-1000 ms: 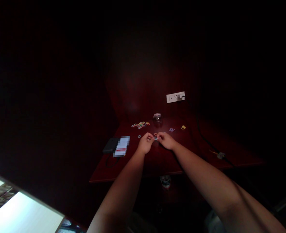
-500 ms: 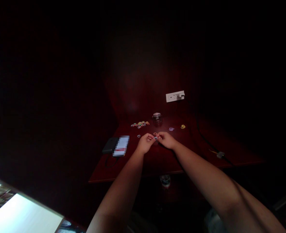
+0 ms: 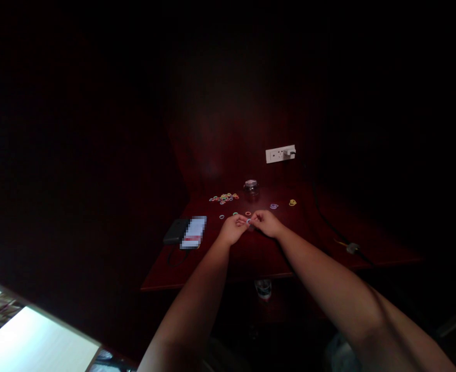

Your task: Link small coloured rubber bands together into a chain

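Dark red tabletop [image 3: 258, 261], dim light; glass jar [image 3: 251, 190] toward the back as landmark. Nearest, well left of jar: blurred bright screen [image 3: 193, 232] beside black case [image 3: 175, 231]. In front of jar: left hand [image 3: 231, 230] and right hand [image 3: 267, 223], fingertips closed on one small pale ring [image 3: 248, 221] between them; exact finger contact too small to tell. Just beyond the hands: red ring [image 3: 248, 213], green ring [image 3: 235, 214]; blue ring [image 3: 222, 217] farther left. Right of jar: purple rings [image 3: 274, 206], then yellow rings [image 3: 293, 203]. Left of jar: mixed-colour ring pile [image 3: 225, 198]. Wall socket [image 3: 280, 154] behind, right of jar. Step in hand reads as two-handed fingertip work on the pale ring; next move calls for light, even pinches, clear of the loose rings.
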`<state>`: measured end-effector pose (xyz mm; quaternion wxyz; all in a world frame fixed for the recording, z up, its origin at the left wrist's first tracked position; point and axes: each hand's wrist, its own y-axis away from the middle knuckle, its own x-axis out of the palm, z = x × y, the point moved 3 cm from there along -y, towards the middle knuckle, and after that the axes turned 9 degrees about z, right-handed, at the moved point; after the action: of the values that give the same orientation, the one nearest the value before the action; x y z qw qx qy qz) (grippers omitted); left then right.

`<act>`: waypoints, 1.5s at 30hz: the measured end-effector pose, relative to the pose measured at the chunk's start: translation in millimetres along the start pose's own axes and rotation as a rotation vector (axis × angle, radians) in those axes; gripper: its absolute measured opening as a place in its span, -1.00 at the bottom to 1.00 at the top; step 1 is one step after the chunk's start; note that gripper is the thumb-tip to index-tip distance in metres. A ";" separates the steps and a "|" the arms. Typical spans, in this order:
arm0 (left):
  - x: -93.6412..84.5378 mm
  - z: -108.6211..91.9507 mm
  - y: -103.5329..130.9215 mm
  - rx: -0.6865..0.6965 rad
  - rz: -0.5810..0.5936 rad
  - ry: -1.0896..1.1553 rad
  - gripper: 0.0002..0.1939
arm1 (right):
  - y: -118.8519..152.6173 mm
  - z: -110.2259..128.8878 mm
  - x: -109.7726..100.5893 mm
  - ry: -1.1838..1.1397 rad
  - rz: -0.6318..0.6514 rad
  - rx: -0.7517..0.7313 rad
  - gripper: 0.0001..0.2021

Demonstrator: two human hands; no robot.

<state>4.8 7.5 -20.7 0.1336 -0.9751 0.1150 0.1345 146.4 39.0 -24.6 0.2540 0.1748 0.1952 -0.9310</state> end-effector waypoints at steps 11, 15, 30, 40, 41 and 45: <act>-2.5 7.0 -2.8 -0.019 -0.065 0.019 -0.82 | -1.1 -0.2 1.3 -0.010 0.047 -0.004 -0.86; -2.4 7.6 -2.6 -0.027 -0.061 0.014 -0.84 | -0.2 0.4 0.4 0.023 0.025 -0.004 -0.88; -0.5 0.3 0.2 -0.002 0.020 0.044 -0.82 | 0.5 5.1 2.7 0.138 0.017 -0.058 -0.88; 0.0 2.4 -0.6 -0.007 0.027 0.044 -0.82 | -0.4 2.4 4.1 0.141 0.068 -0.051 -0.85; 0.6 1.8 -0.5 -0.003 0.034 0.056 -0.83 | -0.2 2.9 3.9 0.142 0.070 -0.050 -0.85; 2.0 -0.1 -0.3 0.017 0.048 0.087 -0.86 | 0.8 5.1 2.6 0.139 0.064 -0.050 -0.84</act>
<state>6.8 7.4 -21.2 0.1335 -0.9758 0.1453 0.0942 143.6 35.0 -21.6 0.2739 0.2389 0.2299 -0.9028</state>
